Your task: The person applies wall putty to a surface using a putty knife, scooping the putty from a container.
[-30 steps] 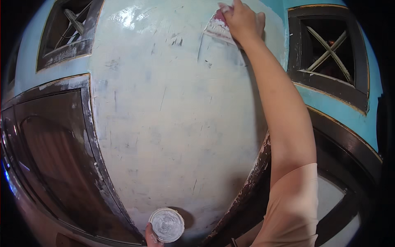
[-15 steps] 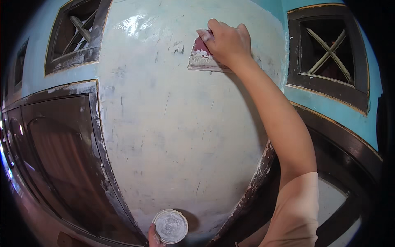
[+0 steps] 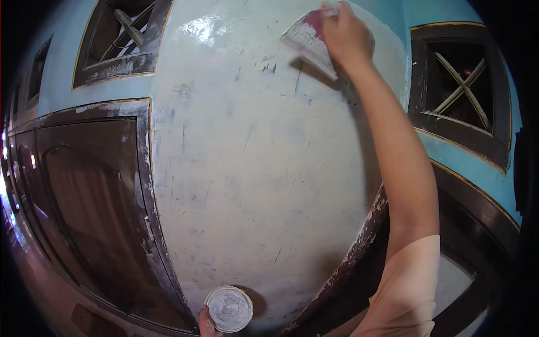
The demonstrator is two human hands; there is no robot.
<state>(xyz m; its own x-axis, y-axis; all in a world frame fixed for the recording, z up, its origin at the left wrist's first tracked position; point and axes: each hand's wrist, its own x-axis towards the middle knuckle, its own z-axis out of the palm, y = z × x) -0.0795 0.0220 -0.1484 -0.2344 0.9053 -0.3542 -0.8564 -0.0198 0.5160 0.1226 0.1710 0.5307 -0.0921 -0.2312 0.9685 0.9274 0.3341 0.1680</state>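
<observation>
My right hand grips a wide putty knife with a red body and white-smeared blade, tilted near the top of the pale, scuffed wall panel. The blade casts a shadow on the wall; whether its edge touches the surface I cannot tell. At the bottom, my left hand holds a round container of white paste, its thumb on the side and the other fingers mostly hidden.
A dark door stands left, below a framed opening with crossed slats. On the right are a similar opening in a turquoise wall and a dark frame beneath it, partly behind my forearm.
Over the last second the putty knife swept down-left, then rose up and right, and its blade is now more steeply tilted. The view has shifted slightly; the container stays low.
</observation>
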